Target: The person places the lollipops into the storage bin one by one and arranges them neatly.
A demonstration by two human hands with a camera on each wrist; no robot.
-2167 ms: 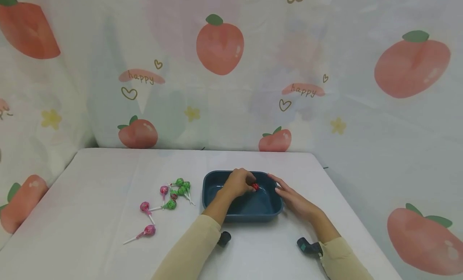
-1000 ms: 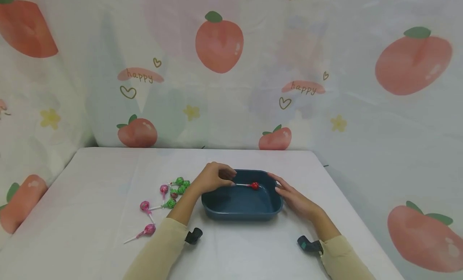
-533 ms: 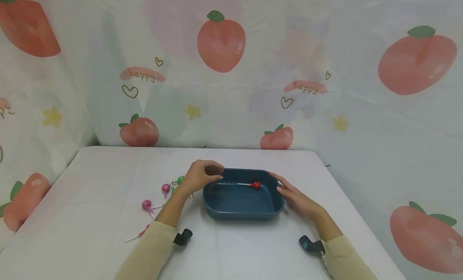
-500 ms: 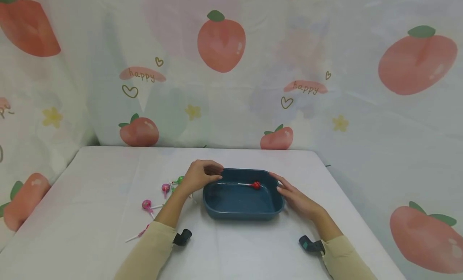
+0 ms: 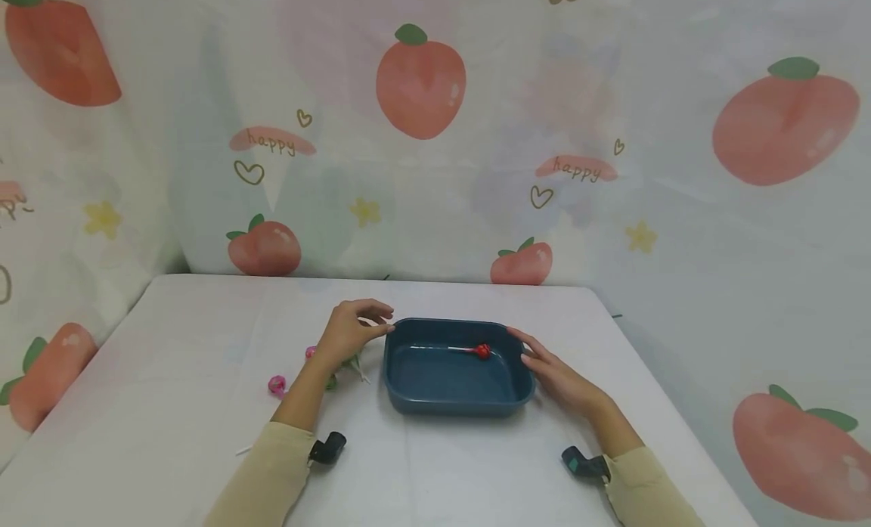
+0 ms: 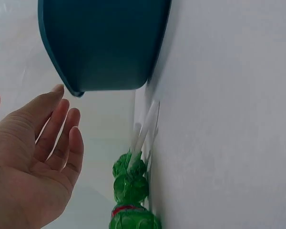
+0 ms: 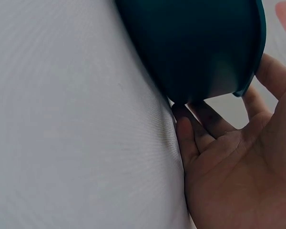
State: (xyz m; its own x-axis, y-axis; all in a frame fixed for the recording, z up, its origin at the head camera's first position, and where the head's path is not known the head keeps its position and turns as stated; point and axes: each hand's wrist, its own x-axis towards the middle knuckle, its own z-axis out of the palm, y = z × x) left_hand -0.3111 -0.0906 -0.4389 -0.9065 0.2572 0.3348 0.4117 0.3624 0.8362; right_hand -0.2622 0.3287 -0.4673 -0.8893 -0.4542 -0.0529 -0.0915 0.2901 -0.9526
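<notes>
A red lollipop [image 5: 482, 351] with a white stick lies inside the dark blue rectangular basin [image 5: 459, 408], toward its right back. My left hand [image 5: 347, 332] is just off the basin's left end, fingers loosely bent with nothing in them, thumb tip close to the rim. In the left wrist view, several green-wrapped lollipops [image 6: 129, 188] lie on the table below that hand. My right hand [image 5: 561, 374] rests against the basin's right end, fingers extended along the rim and outer wall. The right wrist view shows its fingers [image 7: 209, 119] at the outer wall.
Pink lollipops [image 5: 277, 385] lie left of the basin, partly hidden by my left forearm. A white cloth covers the table [image 5: 204, 345]. A peach-printed cloth [image 5: 435, 209] hangs behind and at both sides. Black wrist cameras [image 5: 328, 448] stick out at both sleeves.
My left hand let go of the red lollipop inside the basin, then moved left over the rim to outside the left end. The right hand stayed at the basin's right end.
</notes>
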